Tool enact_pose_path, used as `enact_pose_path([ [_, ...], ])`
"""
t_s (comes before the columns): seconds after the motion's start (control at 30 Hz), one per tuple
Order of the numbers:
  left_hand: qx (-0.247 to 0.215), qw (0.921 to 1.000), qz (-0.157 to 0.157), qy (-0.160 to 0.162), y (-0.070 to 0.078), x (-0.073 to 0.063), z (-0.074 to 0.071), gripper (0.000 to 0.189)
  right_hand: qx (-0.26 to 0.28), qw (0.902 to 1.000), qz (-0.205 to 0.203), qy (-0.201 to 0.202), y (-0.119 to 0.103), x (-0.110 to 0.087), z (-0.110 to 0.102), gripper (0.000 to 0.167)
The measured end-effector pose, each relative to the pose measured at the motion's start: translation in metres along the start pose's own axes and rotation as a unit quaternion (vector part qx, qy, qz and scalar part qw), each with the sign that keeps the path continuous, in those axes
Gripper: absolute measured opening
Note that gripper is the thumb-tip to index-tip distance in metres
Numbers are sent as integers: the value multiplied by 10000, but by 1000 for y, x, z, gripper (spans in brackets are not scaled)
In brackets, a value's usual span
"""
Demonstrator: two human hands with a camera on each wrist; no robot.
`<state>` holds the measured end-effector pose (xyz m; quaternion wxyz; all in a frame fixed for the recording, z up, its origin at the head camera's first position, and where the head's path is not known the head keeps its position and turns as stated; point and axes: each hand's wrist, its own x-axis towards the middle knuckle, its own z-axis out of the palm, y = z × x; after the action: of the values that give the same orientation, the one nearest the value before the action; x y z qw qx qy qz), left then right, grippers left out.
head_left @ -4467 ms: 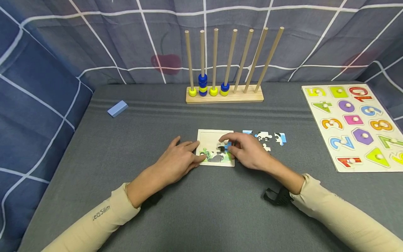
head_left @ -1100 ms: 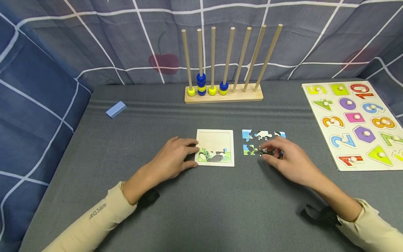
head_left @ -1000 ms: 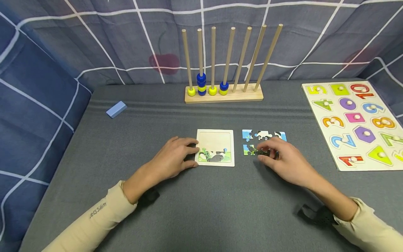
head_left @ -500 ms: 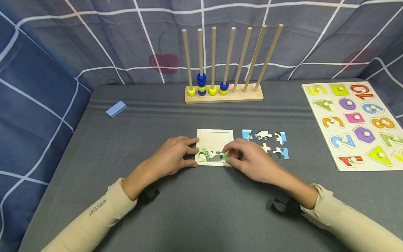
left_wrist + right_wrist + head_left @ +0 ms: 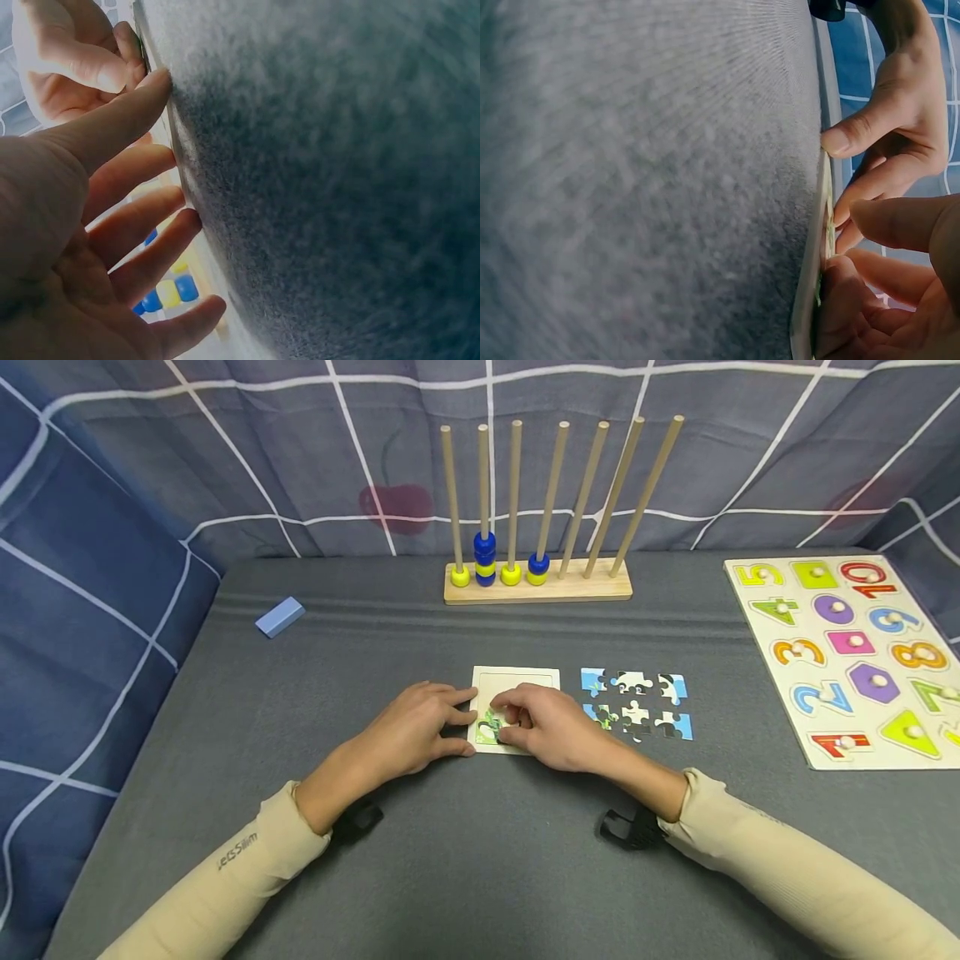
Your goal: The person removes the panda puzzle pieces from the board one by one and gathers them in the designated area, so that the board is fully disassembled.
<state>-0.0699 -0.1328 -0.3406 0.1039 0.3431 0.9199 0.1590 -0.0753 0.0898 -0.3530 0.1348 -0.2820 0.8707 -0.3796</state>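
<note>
In the head view a small wooden puzzle frame point(image 5: 481, 681) lies on the dark cloth, with green puzzle pieces point(image 5: 486, 729) showing at its lower left. My left hand point(image 5: 408, 731) rests at the frame's left edge, fingers extended and fingertips touching it. Over the frame's lower middle is my right hand point(image 5: 551, 727), its thumb and fingers bent down toward the pieces. It covers the lower right of the frame. Whether it pinches a piece is hidden. Two rows of loose panda puzzle pieces point(image 5: 632, 682) lie to the right.
A wooden peg stand point(image 5: 536, 593) with blue and yellow rings stands at the back. A blue block point(image 5: 281, 617) lies at the far left. At the right is a number-and-shape knob board point(image 5: 806, 685). A checked cloth point(image 5: 300, 452) hangs behind.
My right hand has moved left from the loose pieces onto the frame, then further left across its lower part. The left hand stays at the frame's left edge.
</note>
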Motion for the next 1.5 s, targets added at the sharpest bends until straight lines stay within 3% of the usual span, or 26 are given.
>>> enact_pose_path([
  [0.3,70,9999,-86,-69,1,0,-1,49,-542,9982,-106,-218,-2,2,3,26],
  [0.53,130,9997,-180,-108,1,0,-1,49,-186,9995,150,-198,-2,4,2,23],
  [0.83,115,9994,-274,-150,2,0,-1,49,-312,9992,66,-234,-1,3,3,36],
  [1.5,10,9996,-278,-41,3,0,1,48,77,9999,130,-81,0,1,4,32],
])
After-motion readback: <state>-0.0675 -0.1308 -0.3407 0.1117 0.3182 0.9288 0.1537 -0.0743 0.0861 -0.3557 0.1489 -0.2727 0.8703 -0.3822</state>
